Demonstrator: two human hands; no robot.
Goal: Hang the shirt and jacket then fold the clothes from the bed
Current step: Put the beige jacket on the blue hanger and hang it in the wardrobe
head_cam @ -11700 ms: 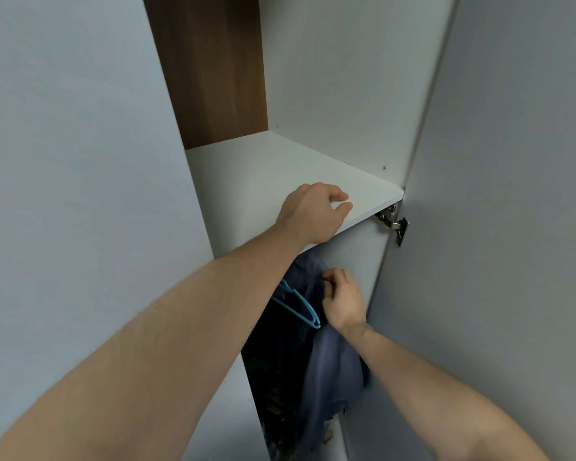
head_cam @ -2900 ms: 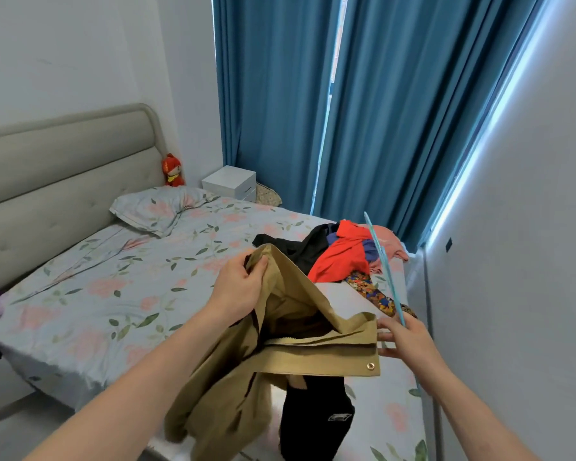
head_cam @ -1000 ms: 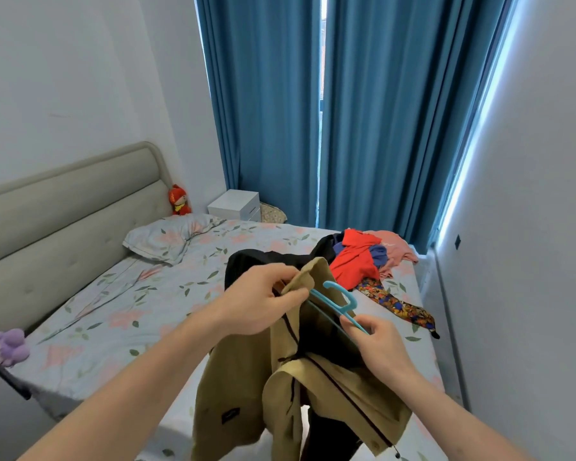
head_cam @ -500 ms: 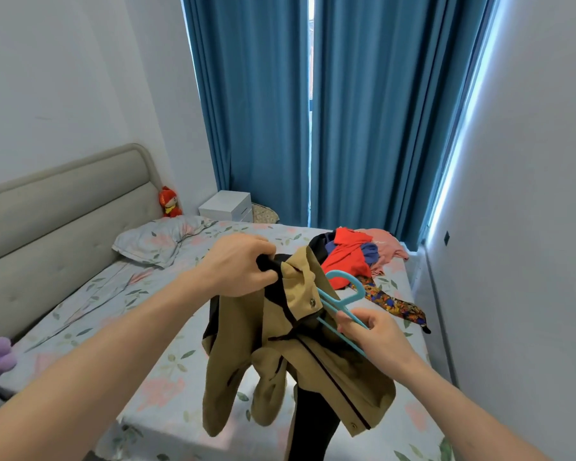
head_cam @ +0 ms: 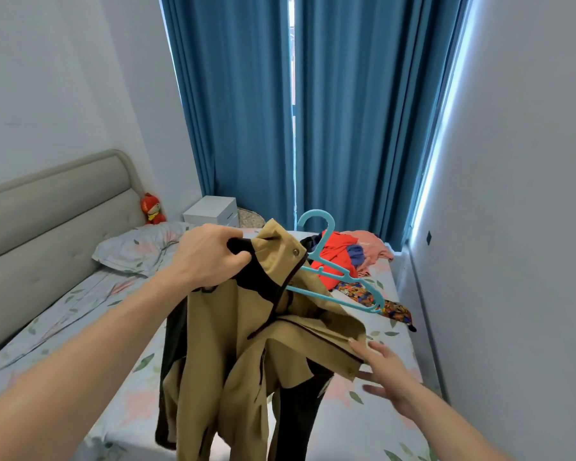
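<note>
My left hand [head_cam: 210, 254] grips the collar of a tan jacket [head_cam: 233, 354] with black lining and holds it up over the bed [head_cam: 80, 314]. A light blue plastic hanger [head_cam: 333, 274] sticks out of the jacket's neck opening, one end inside the fabric, its hook pointing up. My right hand [head_cam: 384, 367] is open, fingers spread, touching the jacket's lower front flap from below. A pile of clothes [head_cam: 346, 257], red, pink, blue and patterned, lies at the bed's far right.
A floral pillow [head_cam: 130, 247] lies by the grey padded headboard [head_cam: 47, 207]. A red plush toy [head_cam: 152, 207] and a white nightstand [head_cam: 212, 211] stand at the far corner. Blue curtains [head_cam: 313, 111] hang behind. A white wall [head_cam: 512, 227] runs close on the right.
My right hand let go of the hanger and dropped to the jacket's lower flap. The hanger now sits in the jacket's neck, and my left hand has raised the collar slightly.
</note>
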